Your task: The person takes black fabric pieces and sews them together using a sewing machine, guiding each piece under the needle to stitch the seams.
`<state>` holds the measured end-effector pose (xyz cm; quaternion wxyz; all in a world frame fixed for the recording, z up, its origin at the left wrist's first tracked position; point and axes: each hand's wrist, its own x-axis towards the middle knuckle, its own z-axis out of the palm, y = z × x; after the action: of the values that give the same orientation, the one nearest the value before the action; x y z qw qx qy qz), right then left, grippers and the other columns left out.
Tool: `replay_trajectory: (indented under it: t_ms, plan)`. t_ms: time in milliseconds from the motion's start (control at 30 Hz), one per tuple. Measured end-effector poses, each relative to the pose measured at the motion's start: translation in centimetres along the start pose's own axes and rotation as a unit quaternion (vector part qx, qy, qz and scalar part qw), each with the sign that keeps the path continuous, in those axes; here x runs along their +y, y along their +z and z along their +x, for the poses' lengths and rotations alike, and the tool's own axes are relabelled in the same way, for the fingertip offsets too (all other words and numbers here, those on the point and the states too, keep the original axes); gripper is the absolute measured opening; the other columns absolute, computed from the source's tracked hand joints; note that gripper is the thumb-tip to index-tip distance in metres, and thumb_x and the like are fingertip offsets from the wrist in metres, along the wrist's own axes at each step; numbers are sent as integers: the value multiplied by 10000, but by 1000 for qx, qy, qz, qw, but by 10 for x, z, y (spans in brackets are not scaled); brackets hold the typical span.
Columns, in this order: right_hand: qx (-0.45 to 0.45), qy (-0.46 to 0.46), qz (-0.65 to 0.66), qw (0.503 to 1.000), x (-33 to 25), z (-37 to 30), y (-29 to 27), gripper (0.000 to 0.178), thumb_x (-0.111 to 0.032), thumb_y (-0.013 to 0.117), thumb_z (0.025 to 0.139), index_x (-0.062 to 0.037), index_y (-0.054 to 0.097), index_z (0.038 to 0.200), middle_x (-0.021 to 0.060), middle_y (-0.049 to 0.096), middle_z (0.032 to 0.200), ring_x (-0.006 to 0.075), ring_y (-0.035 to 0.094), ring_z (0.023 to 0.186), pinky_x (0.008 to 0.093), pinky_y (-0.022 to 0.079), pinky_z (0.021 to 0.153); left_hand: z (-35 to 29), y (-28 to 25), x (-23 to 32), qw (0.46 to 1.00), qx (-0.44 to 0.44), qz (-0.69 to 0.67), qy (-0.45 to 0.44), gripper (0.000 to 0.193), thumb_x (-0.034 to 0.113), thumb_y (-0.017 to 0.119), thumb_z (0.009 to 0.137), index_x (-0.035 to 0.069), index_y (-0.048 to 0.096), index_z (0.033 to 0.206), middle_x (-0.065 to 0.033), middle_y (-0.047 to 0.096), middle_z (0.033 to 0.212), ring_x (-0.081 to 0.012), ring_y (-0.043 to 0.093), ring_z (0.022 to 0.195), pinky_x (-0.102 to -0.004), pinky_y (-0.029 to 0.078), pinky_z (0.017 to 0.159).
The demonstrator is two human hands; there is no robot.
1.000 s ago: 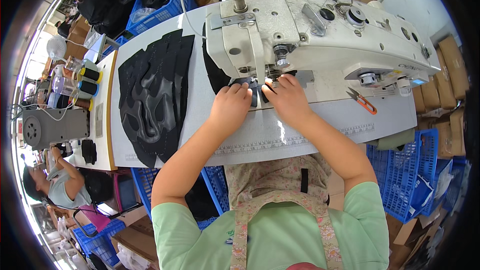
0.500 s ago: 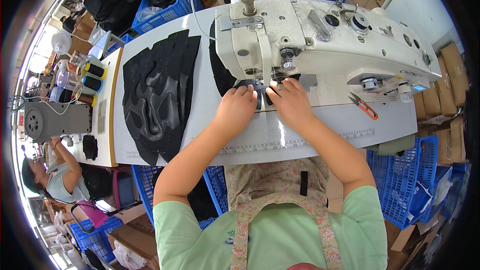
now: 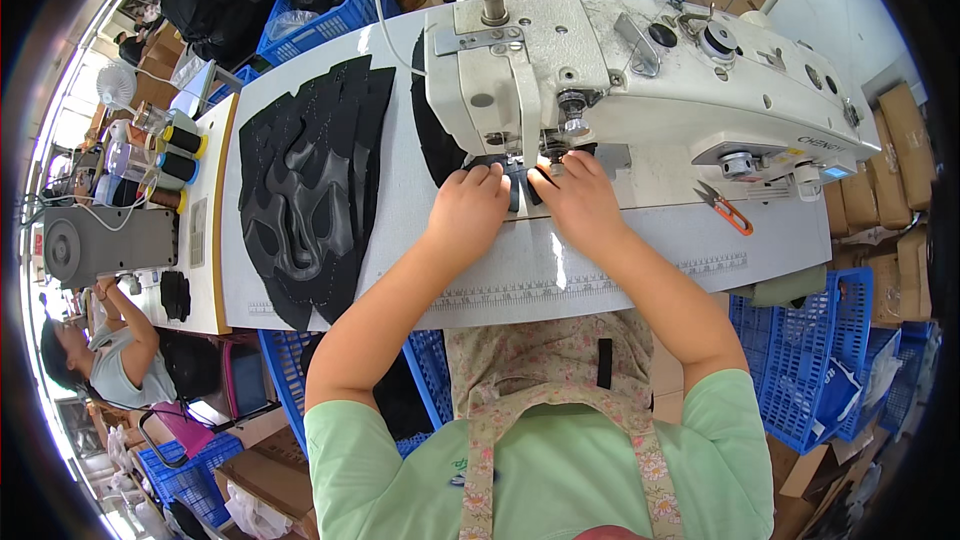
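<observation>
A white sewing machine (image 3: pixel 660 90) stands across the table, its presser foot near my fingertips. A black fabric piece (image 3: pixel 436 130) lies at the left of the machine head and runs in under it. My left hand (image 3: pixel 470 205) grips this fabric just left of the foot, its fingers curled down on it. On the other side, my right hand (image 3: pixel 580 198) pinches the fabric close to the needle area. Between the hands a narrow dark strip of the piece shows. The needle and the stitching point are hidden behind fingers and machine parts.
A stack of black moulded fabric panels (image 3: pixel 310 190) lies left on the table (image 3: pixel 400 290). Orange-handled thread snips (image 3: pixel 725 210) lie at right. Thread spools (image 3: pixel 182 155) stand on the neighbouring table. Blue crates (image 3: pixel 800 360) flank me. A co-worker (image 3: pixel 125 355) sits at far left.
The whole view has shifted slightly left. My hands keep nearly the same place by the presser foot, still on the black fabric.
</observation>
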<state>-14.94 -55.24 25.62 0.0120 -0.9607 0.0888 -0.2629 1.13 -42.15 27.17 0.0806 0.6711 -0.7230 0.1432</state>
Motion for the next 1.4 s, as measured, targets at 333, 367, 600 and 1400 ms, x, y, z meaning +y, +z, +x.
replay_trajectory:
  t_ms: [333, 367, 600, 1400]
  plan:
    - [17, 3, 2, 1000, 0, -2, 1, 344, -64, 602, 754, -89, 670, 1090, 84, 664, 1047, 272, 582, 1017, 436, 371, 1039, 0, 1, 1, 999, 0, -33, -28, 274, 101, 628, 729, 29, 637, 993, -78, 642, 1037, -235, 598, 1013, -363, 474, 811]
    - [13, 2, 0, 1000, 0, -2, 0, 341, -66, 605, 754, -91, 671, 1087, 75, 663, 1044, 265, 583, 1013, 434, 371, 1037, -1, 1, 0, 998, 23, -58, -29, 256, 88, 633, 725, 38, 637, 976, -76, 640, 1025, -242, 603, 998, -369, 475, 807]
    - [20, -1, 13, 1000, -1, -3, -1, 290, -70, 633, 746, -102, 671, 1032, 43, 663, 1054, 222, 593, 984, 418, 374, 1035, 0, 2, 0, 992, 54, -101, -46, 159, 63, 651, 716, 63, 621, 872, -72, 636, 965, -263, 612, 941, -392, 480, 797]
    - [9, 16, 70, 997, 9, 2, -1, 229, -39, 627, 715, -68, 688, 933, 84, 624, 1034, 265, 554, 1081, 428, 384, 1070, 18, 10, -19, 998, 25, -32, -53, 25, 74, 608, 756, 61, 626, 745, -59, 630, 838, -252, 634, 822, -380, 510, 697]
